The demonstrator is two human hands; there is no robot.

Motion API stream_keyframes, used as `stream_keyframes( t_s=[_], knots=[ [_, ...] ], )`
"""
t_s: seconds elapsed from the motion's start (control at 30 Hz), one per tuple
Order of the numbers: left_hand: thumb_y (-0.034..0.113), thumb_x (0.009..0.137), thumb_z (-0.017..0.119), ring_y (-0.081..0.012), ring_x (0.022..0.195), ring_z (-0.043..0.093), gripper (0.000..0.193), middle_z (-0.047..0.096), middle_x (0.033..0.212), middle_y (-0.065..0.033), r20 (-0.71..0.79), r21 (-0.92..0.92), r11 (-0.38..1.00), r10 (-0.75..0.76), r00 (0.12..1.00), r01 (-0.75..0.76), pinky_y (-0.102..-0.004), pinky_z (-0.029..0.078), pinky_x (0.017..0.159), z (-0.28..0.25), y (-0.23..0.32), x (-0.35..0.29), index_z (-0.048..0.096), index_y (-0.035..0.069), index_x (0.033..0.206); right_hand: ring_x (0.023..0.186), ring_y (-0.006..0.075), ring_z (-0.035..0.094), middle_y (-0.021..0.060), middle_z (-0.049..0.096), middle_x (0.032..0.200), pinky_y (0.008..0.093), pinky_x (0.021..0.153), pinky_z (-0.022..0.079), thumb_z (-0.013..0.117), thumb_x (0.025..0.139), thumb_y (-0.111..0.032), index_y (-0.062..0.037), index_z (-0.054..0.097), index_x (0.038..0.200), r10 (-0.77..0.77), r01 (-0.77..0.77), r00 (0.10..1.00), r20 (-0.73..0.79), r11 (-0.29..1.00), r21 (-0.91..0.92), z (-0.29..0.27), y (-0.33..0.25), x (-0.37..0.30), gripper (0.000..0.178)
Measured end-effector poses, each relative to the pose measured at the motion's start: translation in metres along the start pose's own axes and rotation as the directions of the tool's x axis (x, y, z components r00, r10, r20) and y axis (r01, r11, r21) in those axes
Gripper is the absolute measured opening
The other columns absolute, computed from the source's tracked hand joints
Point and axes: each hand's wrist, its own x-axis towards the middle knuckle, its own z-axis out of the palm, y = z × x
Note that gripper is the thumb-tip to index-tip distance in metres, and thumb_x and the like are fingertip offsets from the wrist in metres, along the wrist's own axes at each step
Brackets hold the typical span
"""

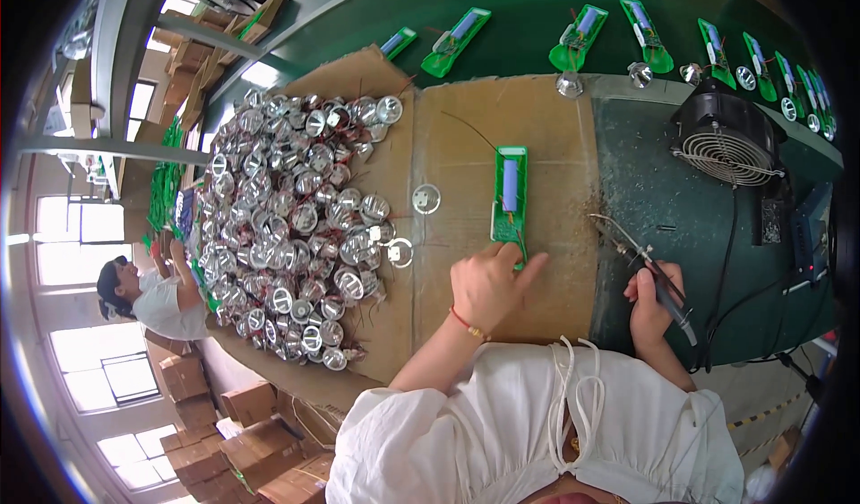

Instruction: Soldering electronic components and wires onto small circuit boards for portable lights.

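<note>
A green plastic flashlight housing (524, 181) lies lengthwise in front of me on brown cardboard. It holds a blue-violet cylindrical battery (510, 186) and a small green circuit board (508, 229), and a thin dark wire runs out from its upper end. My left hand (488, 289) is closed around the housing's near end, which the fingers partly cover. To the right, my right hand (654, 307) grips a soldering iron (661, 287), its bent tip pointing up and left toward the cardboard's edge, apart from the housing.
Many shiny reflector cups (287, 226) with wires are heaped at left; a loose ring (426, 199) lies nearer. Similar green housings (578, 43) line the back. A black fan (727, 137) stands at right near cables. Another person (166, 298) works at far left.
</note>
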Motion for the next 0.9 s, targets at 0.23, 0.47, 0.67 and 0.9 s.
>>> stream_keyframes(
  t_s=[0.23, 0.47, 0.67, 0.9],
  knots=[
    [0.012, 0.072, 0.058, -0.0231, 0.091, 0.054, 0.025, 0.056, 0.102, -0.0049, -0.253, 0.400, 0.916, 0.068, 0.965, 0.040, -0.0360, 0.042, 0.076, -0.037, -0.083, 0.018, 0.060, 0.013, 0.097, 0.050, 0.0096, 0.049, 0.0064, 0.053, 0.063, 0.0197, 0.046, 0.039, 0.057, 0.082, -0.009, -0.0002, 0.048, 0.087, -0.019, 0.020, 0.999, -0.037, 0.999, 0.029, 0.001, 0.004, -0.005, 0.013],
    [0.013, 0.069, 0.059, -0.0201, 0.096, 0.053, 0.013, 0.059, 0.098, -0.0004, -0.161, 0.302, 0.945, 0.179, 0.971, -0.124, -0.0352, 0.040, 0.078, -0.010, -0.112, 0.038, 0.064, 0.014, 0.080, 0.050, 0.0087, 0.050, 0.0058, 0.054, 0.062, 0.0192, 0.046, 0.039, 0.057, 0.082, -0.010, -0.0007, 0.049, 0.086, -0.022, 0.023, 0.999, -0.041, 1.000, 0.018, 0.004, 0.000, -0.007, 0.013],
    [0.012, 0.074, 0.061, -0.0232, 0.081, 0.057, 0.006, 0.061, 0.082, -0.0059, -0.200, -0.001, 0.985, 0.171, 0.965, -0.174, -0.0337, 0.043, 0.070, -0.015, -0.084, 0.027, 0.064, 0.007, 0.077, 0.049, 0.0088, 0.050, 0.0059, 0.054, 0.062, 0.0195, 0.045, 0.039, 0.057, 0.083, -0.011, -0.0010, 0.049, 0.086, -0.028, 0.028, 0.998, -0.048, 1.000, -0.004, 0.006, -0.010, -0.010, 0.013],
    [0.012, 0.078, 0.061, -0.0188, 0.060, 0.063, 0.012, 0.064, 0.070, -0.0127, 0.134, -0.569, 0.769, -0.262, 0.956, 0.291, -0.0266, 0.047, 0.054, -0.025, -0.043, -0.023, 0.064, 0.002, 0.084, 0.053, 0.0089, 0.053, 0.0055, 0.054, 0.063, 0.0212, 0.046, 0.042, 0.060, 0.079, -0.006, -0.0007, 0.049, 0.085, -0.044, 0.034, 0.983, 0.181, 0.997, 0.063, 0.026, -0.025, -0.025, 0.014]
  ],
)
